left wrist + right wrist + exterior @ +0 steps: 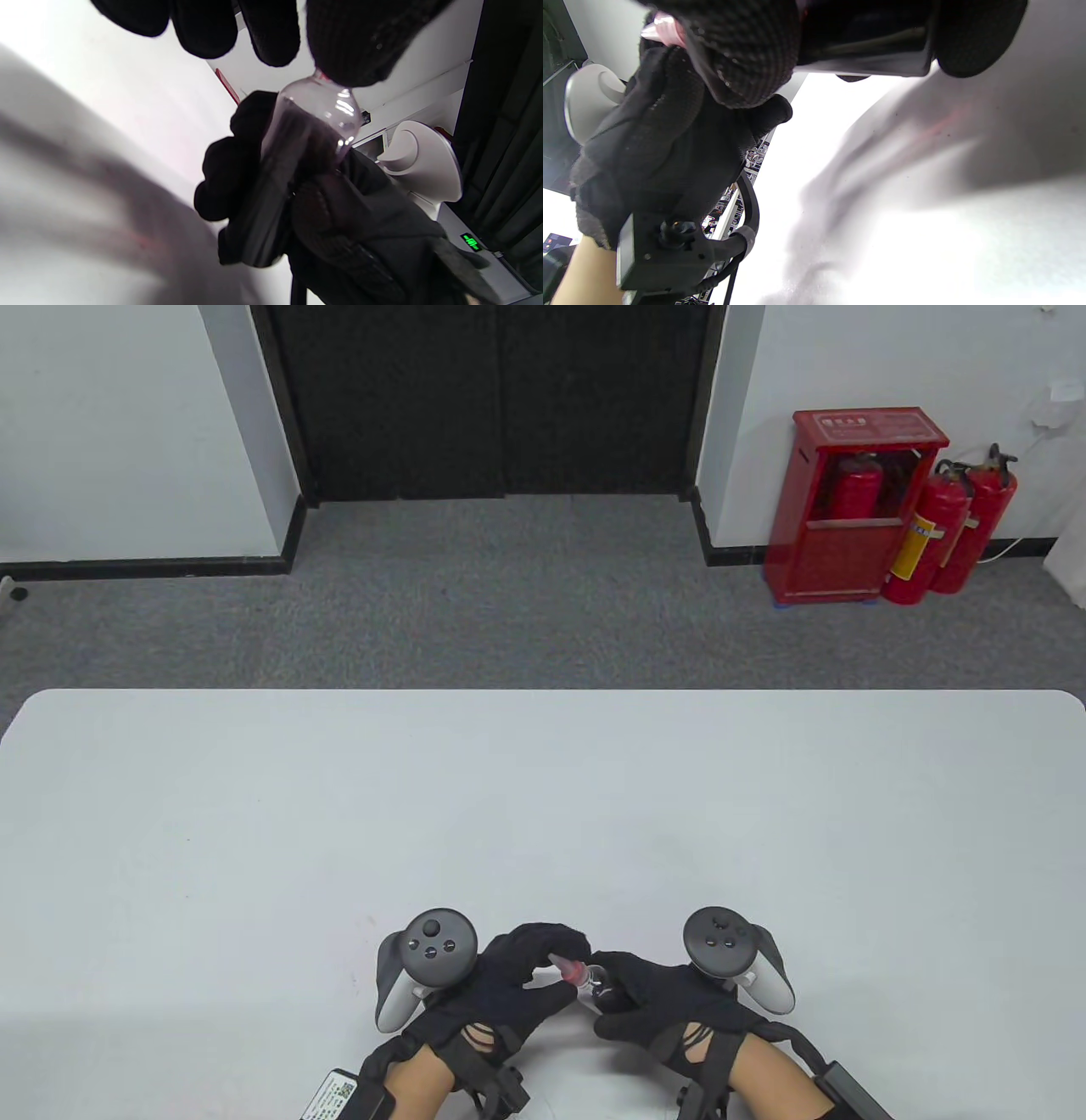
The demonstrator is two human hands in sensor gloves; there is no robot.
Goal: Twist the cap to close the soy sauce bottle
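Observation:
A small clear soy sauce bottle (598,982) with dark liquid is held tilted above the near edge of the white table (543,814). My right hand (653,997) grips the bottle's body; the left wrist view shows its fingers wrapped around the bottle (305,127). My left hand (517,976) pinches the red cap (573,971) at the bottle's neck with fingers and thumb. In the left wrist view my left fingertips (352,46) cover the cap. In the right wrist view the bottle's dark body (865,38) sits under my right fingers (742,55).
A red fire extinguisher cabinet (848,504) and two extinguishers (942,530) stand on the grey carpet by the far wall. A dark doorway (501,398) lies beyond the table's far edge.

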